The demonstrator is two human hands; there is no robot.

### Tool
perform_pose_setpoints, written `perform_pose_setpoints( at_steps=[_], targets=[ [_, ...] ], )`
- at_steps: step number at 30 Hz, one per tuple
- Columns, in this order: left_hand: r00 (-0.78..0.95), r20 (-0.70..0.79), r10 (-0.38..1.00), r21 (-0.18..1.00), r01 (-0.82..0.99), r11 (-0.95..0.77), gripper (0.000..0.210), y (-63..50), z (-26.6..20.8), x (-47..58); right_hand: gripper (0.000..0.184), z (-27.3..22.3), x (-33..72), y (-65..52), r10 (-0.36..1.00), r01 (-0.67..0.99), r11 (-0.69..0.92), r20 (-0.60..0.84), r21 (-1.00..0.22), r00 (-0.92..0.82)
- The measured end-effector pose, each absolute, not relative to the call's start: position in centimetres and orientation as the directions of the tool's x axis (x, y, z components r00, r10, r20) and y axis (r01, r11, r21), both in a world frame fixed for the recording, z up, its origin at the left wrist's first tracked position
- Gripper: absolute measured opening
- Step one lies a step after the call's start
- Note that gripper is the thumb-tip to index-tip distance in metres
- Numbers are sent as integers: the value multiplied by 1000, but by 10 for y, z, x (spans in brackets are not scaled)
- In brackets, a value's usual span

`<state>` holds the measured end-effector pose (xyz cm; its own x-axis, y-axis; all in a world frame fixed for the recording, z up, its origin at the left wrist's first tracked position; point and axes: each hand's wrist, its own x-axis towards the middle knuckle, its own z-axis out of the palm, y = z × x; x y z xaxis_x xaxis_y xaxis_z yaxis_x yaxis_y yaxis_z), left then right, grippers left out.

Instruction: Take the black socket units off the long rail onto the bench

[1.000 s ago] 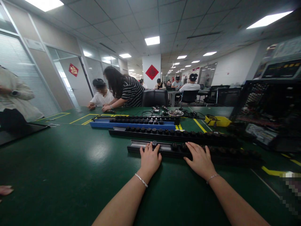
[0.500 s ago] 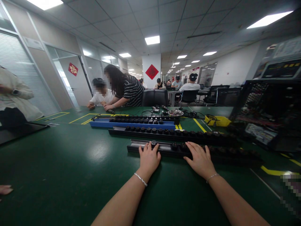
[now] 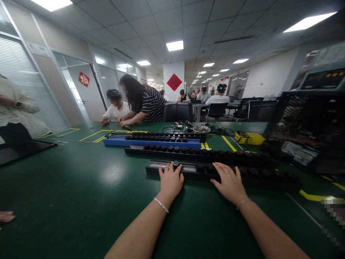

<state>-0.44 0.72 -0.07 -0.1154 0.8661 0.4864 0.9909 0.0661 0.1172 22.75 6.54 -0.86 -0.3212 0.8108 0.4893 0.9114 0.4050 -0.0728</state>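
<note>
While left hand [image 3: 171,184], right hand [image 3: 229,182] rest spread on near black rail [image 3: 153,172] | green table [image 3: 88,201] gleams | ceiling lights [image 3: 174,45] glow

Yellow bin [image 3: 255,139], black chair [image 3: 178,113], red sign [image 3: 174,82]

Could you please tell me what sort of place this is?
Probably a workroom in an open-plan office: a green workbench marked with yellow tape, a black rail carrying socket-like modules on it, and a black office chair behind.
</note>
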Motion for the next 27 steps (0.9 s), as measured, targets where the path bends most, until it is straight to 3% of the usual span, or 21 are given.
perform_pose_setpoints(
  at_steps=[27],
  targets=[
    [-123,467,876,119,990,75,40,6,1,-4,53,-7,227,64,807,908,412,493,-74,-326]
  ],
)
